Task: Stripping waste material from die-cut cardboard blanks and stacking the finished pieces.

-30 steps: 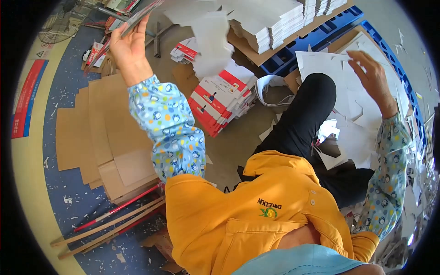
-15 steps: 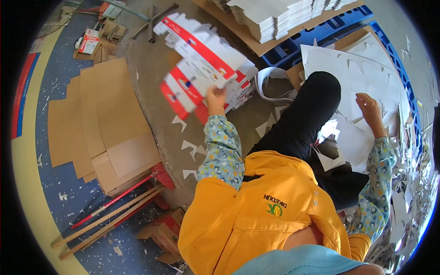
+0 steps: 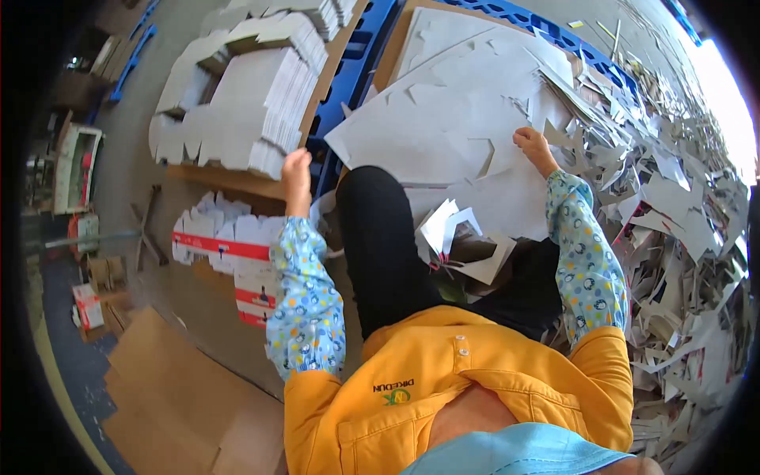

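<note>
My left hand (image 3: 296, 180) is raised beside the front corner of a thick stack of white die-cut cardboard blanks (image 3: 257, 99), fingers curled in with nothing visible in them. Over large white cardboard sheets (image 3: 451, 146) is my right hand (image 3: 536, 149), its fingers bent into a loose fist; nothing shows in it. Below and left of my left hand, a pile of red-and-white printed carton blanks (image 3: 226, 244) lies on the floor, partly hidden by my sleeve. White cut pieces (image 3: 445, 229) lie between my legs.
Blue pallets (image 3: 348, 87) bear the white stack and sheets. A large heap of white cardboard scraps (image 3: 673, 261) spreads along the right. Brown cardboard sheets (image 3: 170, 392) lie at lower left. Small boxes (image 3: 89, 305) and a metal stand (image 3: 146, 229) are farther left.
My left hand has let go of the red-and-white carton blanks and moved toward the white stack. The view has swung right; the right hand still hovers over the white sheets.
</note>
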Motion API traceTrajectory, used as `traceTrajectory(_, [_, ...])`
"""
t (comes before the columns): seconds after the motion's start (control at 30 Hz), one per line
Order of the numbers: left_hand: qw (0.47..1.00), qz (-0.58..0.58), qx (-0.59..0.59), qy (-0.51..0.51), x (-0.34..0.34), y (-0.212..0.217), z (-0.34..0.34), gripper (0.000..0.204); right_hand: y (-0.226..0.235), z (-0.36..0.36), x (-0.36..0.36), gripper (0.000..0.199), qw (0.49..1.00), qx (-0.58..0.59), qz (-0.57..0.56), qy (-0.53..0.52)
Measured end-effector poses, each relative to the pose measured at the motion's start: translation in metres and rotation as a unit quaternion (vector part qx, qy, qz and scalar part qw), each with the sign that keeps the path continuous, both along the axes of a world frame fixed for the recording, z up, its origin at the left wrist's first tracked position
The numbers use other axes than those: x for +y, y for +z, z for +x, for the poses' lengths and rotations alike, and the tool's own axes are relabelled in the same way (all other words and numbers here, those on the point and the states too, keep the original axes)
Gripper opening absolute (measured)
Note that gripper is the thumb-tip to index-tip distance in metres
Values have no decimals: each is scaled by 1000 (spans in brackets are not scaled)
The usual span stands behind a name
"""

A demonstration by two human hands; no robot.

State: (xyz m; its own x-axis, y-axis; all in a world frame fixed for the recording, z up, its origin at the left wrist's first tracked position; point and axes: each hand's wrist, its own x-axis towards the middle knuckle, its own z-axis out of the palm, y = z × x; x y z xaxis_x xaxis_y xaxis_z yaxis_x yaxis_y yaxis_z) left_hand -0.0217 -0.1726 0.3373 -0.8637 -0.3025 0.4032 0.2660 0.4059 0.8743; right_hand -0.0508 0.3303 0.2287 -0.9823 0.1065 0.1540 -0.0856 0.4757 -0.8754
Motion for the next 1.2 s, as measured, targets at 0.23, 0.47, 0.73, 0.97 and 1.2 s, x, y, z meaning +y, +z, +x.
traceTrajectory(0.23, [919,-332,-190,-98,116,-1,-53,45,-17,5,-10,44,994,-5,-1,-109])
traceTrajectory(0.47, [868,-408,-282,-13,157,-10,-38,52,-2,17,-25,57,986,-16,-28,-162])
traceTrajectory(0.73, [882,-405,-233,67,149,-7,-44,63,21,25,-71,66,984,51,32,-168])
traceTrajectory(0.97, [922,-360,-133,41,160,-2,-43,65,71,36,-109,68,969,27,-212,-125])
traceTrajectory(1.2, [941,-190,-275,-55,120,19,-41,67,51,32,-105,67,909,27,-401,-110])
